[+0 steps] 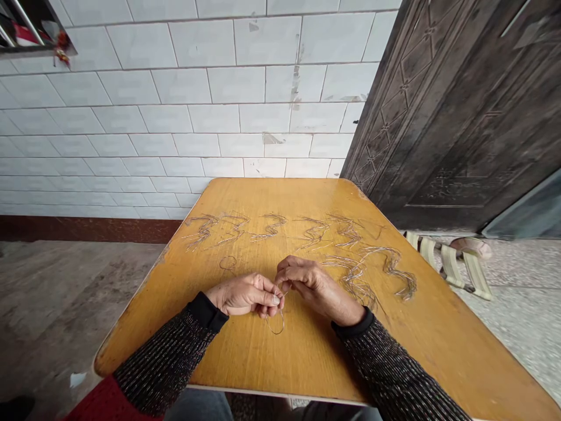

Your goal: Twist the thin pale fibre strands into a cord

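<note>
A thin wire point(276, 333) is pinched between the thumb and fingers of my left hand point(249, 295), and part of it curves in a loop below the fingertips. My right hand point(313, 286) meets the left one, its thumb and fingers closed on the wire's upper part. Just beyond my left hand lies a small loop of wire point(228, 263) on the table. A bundle of bent wires point(353, 275) lies close to my right hand, with another wavy bundle point(401, 272) farther right.
Several more bundles of wavy wire point(272, 227) lie in a row across the wooden table point(280, 196). A white tiled wall point(245, 88) stands behind it, with a dark carved door point(442, 117) to the right. A strapped seat or rack point(449, 263) is on the floor at right.
</note>
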Demonstrator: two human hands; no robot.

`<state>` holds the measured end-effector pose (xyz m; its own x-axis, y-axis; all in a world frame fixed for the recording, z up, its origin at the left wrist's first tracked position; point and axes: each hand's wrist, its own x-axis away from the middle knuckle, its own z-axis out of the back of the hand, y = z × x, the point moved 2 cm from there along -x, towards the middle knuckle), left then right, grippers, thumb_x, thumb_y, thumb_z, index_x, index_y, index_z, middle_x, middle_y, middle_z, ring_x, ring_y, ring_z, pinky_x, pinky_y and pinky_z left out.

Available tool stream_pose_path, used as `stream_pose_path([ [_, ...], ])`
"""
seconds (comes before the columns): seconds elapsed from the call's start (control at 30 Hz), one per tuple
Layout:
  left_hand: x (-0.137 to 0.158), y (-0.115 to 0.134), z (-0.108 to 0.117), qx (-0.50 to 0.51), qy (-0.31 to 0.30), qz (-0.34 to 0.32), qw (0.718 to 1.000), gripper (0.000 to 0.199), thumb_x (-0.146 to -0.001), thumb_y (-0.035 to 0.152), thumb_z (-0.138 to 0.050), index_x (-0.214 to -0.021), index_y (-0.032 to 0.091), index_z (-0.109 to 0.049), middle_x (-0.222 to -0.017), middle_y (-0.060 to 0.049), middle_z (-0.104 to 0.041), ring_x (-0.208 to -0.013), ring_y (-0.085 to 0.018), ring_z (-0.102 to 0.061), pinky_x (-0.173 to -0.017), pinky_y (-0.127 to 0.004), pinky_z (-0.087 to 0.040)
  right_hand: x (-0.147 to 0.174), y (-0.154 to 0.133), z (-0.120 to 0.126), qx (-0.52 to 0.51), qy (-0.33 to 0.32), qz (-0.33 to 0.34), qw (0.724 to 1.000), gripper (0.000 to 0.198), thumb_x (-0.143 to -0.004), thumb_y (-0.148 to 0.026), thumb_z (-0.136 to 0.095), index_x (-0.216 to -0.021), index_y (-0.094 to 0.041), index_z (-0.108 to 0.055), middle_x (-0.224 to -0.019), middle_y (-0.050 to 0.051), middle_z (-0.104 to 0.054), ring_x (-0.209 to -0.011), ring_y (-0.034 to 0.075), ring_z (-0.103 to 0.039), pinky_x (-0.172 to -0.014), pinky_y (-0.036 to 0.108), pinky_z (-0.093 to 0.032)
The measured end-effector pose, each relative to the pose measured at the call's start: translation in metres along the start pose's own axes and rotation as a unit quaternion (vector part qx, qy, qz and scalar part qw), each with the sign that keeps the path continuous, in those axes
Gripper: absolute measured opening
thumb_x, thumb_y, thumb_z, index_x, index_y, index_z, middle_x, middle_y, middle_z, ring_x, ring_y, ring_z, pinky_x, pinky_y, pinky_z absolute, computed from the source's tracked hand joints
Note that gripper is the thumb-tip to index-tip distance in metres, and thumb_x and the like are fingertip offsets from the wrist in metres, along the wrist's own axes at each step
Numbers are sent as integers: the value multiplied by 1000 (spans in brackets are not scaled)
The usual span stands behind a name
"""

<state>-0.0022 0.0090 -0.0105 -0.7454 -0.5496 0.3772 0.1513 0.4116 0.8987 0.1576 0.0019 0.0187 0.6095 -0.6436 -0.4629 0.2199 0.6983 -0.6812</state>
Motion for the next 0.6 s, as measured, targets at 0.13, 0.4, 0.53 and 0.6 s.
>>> stream_pose_path([
  [0.13, -2, 0, 2, 41, 20, -34, 998, 24, -64, 33, -71, -71, 11, -62, -59, -1, -58, -50, -6, -47, -50, -21, -32, 0, 6, 1, -132, 93, -106, 981, 27, -88, -28, -42, -112, -19, -51, -96, 7, -55, -65, 9, -57, -57, 24, -47],
  [0.4, -6, 5, 7, 66, 210, -189, 957, 22, -66, 30, -69, -76, 12, -63, -68, -2, -60, -59, -7, -49, -54, -20, -33, -1, 24, -6, -216, 127, -252, 935, 33, -78, -45, -54, -78, -12, -56, -68, 3, -57, -53, 7, -50, -43, 18, -37],
  [0.53, -7, 6, 5, 0, 259, -210, 943, 20, -68, 30, -67, -74, 11, -65, -67, -2, -61, -57, -7, -47, -56, -22, -34, -3, 27, -16, -247, 155, -253, 922, 31, -69, -42, -66, -67, -13, -58, -52, -2, -54, -44, 5, -42, -43, 17, -32],
  [0.6, -7, 6, 4, 0, 266, -214, 940, 20, -67, 29, -67, -72, 10, -64, -67, -3, -61, -56, -8, -47, -56, -23, -35, -4, 26, -18, -292, 180, -257, 903, 31, -63, -41, -71, -64, -12, -59, -51, -2, -56, -43, 5, -43, -42, 17, -32],
])
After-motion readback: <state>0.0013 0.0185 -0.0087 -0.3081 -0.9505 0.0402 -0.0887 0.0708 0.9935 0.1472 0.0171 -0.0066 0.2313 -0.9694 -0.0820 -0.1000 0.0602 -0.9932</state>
